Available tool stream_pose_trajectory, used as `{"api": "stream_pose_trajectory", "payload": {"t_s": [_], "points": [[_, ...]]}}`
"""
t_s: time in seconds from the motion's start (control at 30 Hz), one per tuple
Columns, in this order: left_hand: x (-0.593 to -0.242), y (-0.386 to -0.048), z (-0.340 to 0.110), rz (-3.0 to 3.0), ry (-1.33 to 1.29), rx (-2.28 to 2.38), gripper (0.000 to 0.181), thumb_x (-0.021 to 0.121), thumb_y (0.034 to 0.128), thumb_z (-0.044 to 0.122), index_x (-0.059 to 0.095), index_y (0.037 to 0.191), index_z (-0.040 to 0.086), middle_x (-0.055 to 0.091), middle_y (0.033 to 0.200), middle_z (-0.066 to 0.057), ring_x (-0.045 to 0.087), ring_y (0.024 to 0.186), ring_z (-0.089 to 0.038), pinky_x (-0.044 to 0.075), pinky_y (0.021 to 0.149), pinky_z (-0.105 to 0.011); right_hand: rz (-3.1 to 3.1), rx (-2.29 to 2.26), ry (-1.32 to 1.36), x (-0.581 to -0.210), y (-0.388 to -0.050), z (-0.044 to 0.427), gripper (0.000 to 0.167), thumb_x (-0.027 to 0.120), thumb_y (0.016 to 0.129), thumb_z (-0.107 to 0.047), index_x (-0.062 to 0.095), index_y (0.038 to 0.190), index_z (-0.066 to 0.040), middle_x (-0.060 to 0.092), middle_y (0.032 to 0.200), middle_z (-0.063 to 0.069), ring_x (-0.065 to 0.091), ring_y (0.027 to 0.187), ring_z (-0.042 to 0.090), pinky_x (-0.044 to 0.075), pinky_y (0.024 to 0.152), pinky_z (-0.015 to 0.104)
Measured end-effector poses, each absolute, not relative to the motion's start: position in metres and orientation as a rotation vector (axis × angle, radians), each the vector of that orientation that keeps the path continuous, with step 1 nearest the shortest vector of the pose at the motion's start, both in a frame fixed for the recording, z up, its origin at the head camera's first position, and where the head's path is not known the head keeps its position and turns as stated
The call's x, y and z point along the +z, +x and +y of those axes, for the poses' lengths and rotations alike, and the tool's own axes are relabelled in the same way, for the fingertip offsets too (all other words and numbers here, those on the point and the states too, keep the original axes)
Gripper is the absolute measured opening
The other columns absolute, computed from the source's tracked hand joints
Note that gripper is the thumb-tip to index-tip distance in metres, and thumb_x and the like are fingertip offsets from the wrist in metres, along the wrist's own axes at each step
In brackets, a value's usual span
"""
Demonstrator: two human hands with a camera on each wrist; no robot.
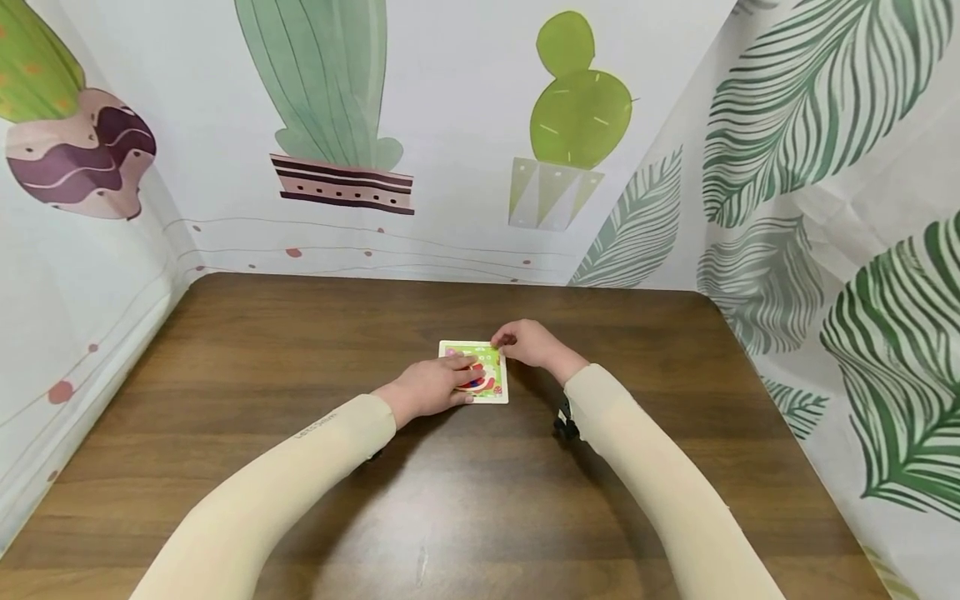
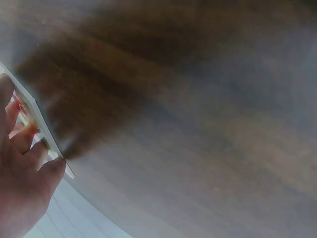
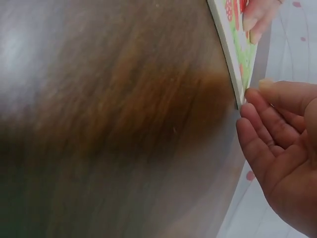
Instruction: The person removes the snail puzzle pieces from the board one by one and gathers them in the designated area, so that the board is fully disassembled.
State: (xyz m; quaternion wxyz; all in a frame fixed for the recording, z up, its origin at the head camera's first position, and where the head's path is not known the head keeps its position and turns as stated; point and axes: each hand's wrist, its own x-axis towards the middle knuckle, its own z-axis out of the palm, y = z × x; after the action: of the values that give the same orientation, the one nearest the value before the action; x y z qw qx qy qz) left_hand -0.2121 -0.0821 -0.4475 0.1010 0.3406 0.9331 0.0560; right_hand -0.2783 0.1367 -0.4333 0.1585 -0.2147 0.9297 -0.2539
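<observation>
A square board (image 1: 491,395) with a white border and a green, red and blue picture lies flat on the table. My left hand (image 1: 431,387) rests over its left part, fingers spread across the picture; in the left wrist view the hand (image 2: 25,168) lies along the board's edge. At the board's far right corner is my right hand (image 1: 528,343), its fingers bent. In the right wrist view the right hand (image 3: 282,144) has fingertips at the board's corner; whether they pinch it cannot be told.
The brown wooden table (image 1: 300,333) spreads around the board. Behind it and at both sides hangs a white cloth (image 1: 457,167) printed with cacti and leaves. A small black object (image 1: 566,423) is at the right wrist.
</observation>
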Motion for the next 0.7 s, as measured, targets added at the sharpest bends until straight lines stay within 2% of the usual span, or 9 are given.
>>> {"api": "stream_pose_trajectory", "payload": {"t_s": [0.23, 0.7], "points": [[-0.4457, -0.2104, -0.0814, 2.766, 0.990, 0.172, 0.053, 0.062, 0.1015, 0.039, 0.055, 0.149, 0.019, 0.047, 0.161, -0.007, 0.047, 0.149, -0.030, 0.049, 0.112, -0.047, 2.631, -0.769, -0.571, -0.4343, -0.2862, 0.1346, 0.018, 0.064, 0.097, -0.005, 0.075, 0.110, -0.001, 0.076, 0.112, 0.016, 0.065, 0.096, 0.022, 0.055, 0.088, 0.033], [-0.4445, -0.2092, -0.0802, 2.762, 0.979, 0.165, 0.051, 0.062, 0.1016, 0.038, 0.057, 0.148, 0.018, 0.048, 0.160, -0.008, 0.048, 0.148, -0.031, 0.049, 0.112, -0.047, 2.612, -0.845, -0.498, -0.4331, -0.2861, 0.1324, 0.019, 0.066, 0.097, -0.006, 0.074, 0.113, 0.000, 0.075, 0.111, 0.016, 0.064, 0.089, 0.018, 0.054, 0.082, 0.029]]}}
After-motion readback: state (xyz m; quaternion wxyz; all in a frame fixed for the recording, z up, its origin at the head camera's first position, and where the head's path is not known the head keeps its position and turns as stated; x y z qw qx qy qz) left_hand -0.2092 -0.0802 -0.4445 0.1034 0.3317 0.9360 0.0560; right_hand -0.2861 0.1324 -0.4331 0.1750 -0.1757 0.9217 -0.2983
